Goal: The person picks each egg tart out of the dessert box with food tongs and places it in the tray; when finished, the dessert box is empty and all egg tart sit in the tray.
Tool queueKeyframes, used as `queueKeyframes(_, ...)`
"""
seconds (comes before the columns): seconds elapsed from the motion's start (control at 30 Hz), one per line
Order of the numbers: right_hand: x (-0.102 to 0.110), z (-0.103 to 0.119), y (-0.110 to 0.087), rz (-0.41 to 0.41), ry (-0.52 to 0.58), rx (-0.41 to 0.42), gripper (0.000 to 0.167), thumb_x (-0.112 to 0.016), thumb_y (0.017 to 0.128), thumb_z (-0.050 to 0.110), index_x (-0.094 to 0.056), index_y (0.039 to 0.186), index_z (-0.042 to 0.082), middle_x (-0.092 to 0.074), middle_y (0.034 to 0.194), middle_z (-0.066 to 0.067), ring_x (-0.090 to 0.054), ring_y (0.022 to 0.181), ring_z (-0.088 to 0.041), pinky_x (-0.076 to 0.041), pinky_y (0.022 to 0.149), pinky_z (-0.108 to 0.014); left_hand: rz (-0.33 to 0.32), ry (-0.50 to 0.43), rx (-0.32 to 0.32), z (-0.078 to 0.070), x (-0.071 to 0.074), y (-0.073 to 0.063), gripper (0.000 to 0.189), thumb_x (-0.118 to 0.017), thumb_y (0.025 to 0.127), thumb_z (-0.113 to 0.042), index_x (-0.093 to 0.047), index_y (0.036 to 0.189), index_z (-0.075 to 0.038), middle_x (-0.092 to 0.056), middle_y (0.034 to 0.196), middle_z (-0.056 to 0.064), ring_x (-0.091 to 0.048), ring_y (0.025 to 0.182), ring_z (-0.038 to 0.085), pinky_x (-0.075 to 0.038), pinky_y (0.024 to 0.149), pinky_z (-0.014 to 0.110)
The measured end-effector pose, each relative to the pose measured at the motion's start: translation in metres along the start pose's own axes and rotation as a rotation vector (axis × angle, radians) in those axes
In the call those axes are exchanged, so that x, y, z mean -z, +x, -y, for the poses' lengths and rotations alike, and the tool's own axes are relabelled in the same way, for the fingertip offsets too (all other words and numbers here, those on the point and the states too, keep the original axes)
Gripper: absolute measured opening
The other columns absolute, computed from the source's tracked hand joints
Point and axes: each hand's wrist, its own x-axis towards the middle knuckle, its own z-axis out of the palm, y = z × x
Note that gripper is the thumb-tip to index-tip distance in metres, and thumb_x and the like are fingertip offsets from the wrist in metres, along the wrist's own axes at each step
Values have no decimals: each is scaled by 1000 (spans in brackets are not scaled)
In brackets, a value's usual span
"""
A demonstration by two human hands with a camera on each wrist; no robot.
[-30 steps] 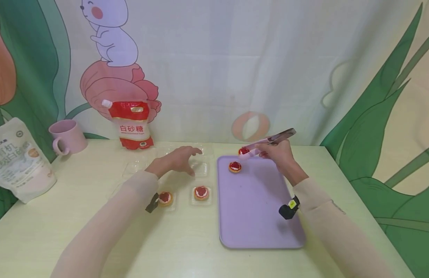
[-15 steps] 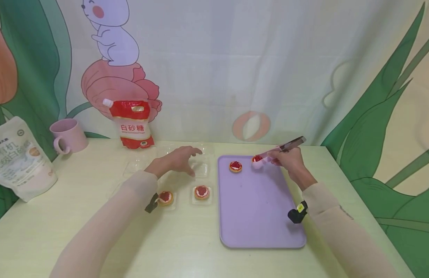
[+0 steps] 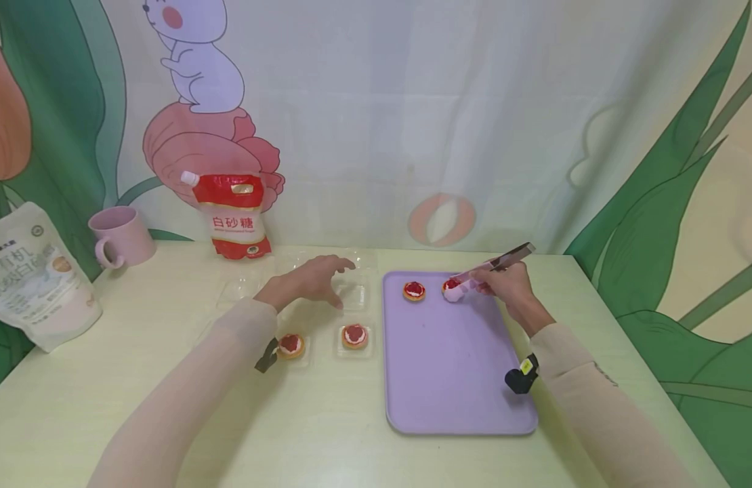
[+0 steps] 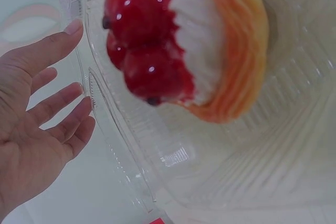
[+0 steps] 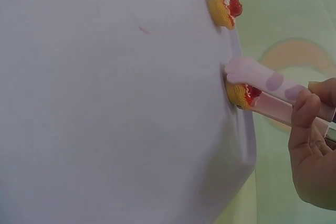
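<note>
In my right hand (image 3: pixel 506 283) I hold pink tongs (image 5: pixel 270 85) with paw-shaped tips and metal at the rear. The tips stand around a fruit tart (image 5: pixel 239 95) at the far right corner of the purple tray (image 3: pixel 455 366). A second tart (image 3: pixel 414 291) sits to its left on the tray. My left hand (image 3: pixel 315 279) hovers over clear plastic boxes (image 3: pixel 354 296) with its fingers spread, holding nothing. Two more tarts lie in clear boxes left of the tray, a nearer tart (image 3: pixel 354 336) and another tart (image 3: pixel 291 346) partly behind my wrist strap. Red berries and cream show on the latter's top (image 4: pixel 147 40).
A red and white sugar pouch (image 3: pixel 237 217) stands at the back left. Beside it are a pink mug (image 3: pixel 122 237) and a white pouch (image 3: pixel 40 281). A printed curtain (image 3: pixel 364 122) hangs behind the table (image 3: pixel 315 434).
My right hand has moved right and slightly nearer, bringing the tart in the tongs from the tray's back edge down onto its far right corner. The left hand has stayed put.
</note>
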Motion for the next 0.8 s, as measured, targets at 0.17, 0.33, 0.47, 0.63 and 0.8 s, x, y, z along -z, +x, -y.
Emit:
queueKeyframes(0.17,0,1,0,7,15,-5,27,-71,91,11,-56,110,-2,-66,89,-5,-64,64,-5,-57,64,-19,-1,5,0,1,0,0,79,-83,82,-17,-43,149,-11,-52,145,18,-46,135,37,-39,114,54)
queueKeyframes(0.33,-1,4,-1,15,40,-1,28,-71,90,9,-55,110,-2,-66,84,-2,-64,63,-5,-58,63,-20,-1,9,-7,3,-1,2,79,-83,81,-17,-44,149,-10,-52,145,18,-46,135,37,-38,114,53)
queueKeyframes(0.47,2,6,-4,21,55,17,27,-71,89,6,-54,109,-2,-66,78,3,-64,61,-4,-57,62,-19,5,2,-8,3,-2,2,79,-83,82,-17,-43,149,-11,-52,145,18,-46,136,37,-38,115,53)
queueKeyframes(0.63,6,9,-4,21,69,42,27,-72,88,6,-55,107,-2,-65,74,7,-64,61,-4,-59,65,-23,7,-5,-10,4,-2,2,79,-83,82,-17,-43,149,-11,-51,146,19,-46,136,37,-38,114,53)
queueKeyframes(0.8,8,14,-6,30,91,59,30,-71,88,7,-56,112,-4,-66,74,8,-64,62,-4,-59,66,-22,2,-3,-6,4,1,-1,79,-83,81,-17,-43,149,-10,-50,146,20,-46,135,38,-39,114,54)
